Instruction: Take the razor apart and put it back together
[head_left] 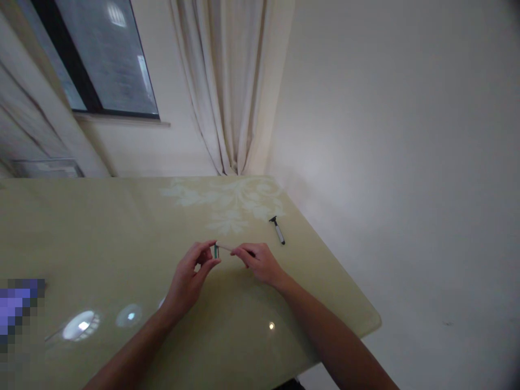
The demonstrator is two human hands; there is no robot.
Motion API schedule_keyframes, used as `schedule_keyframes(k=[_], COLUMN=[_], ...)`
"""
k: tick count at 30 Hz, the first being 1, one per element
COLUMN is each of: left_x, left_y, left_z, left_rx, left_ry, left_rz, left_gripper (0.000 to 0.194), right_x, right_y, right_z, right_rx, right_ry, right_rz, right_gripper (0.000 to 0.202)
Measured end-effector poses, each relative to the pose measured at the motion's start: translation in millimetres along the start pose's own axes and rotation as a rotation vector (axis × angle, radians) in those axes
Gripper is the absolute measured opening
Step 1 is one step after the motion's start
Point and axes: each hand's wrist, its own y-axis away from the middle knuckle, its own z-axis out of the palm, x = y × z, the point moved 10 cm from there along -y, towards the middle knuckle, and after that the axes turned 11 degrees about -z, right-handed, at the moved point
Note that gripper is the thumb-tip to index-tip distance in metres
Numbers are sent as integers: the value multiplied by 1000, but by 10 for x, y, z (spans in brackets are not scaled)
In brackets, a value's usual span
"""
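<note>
Between thumb and fingers, my left hand point(195, 268) grips a small teal and dark piece point(216, 252) by its two ends, over the middle of the table. My right hand point(258, 261) pinches the right end of a thin pale stick point(225, 247). The stick's left end meets the upper part of the small piece; whether they are joined is too small to tell. Beyond my right hand, a razor point(278, 230) with a grey and black handle lies on the table, its head pointing away.
The glossy greenish table point(101, 233) has a pale floral pattern at its far side and a rounded corner at right. A wall stands along the right edge. A pixelated purple patch point(16, 306) shows at the left. Curtains and a window are behind.
</note>
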Motion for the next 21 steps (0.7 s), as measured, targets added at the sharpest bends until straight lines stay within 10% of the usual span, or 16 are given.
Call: schedule_keyframes(k=[21], left_x=[-80], left_y=[11], left_z=[-18], left_rx=[-5], left_ry=[-3], left_rz=[-59], left_gripper=[32], right_x=[67], right_y=[24], right_z=[-10], right_rx=[24], right_ry=[43], right_rz=[49], right_gripper=[53])
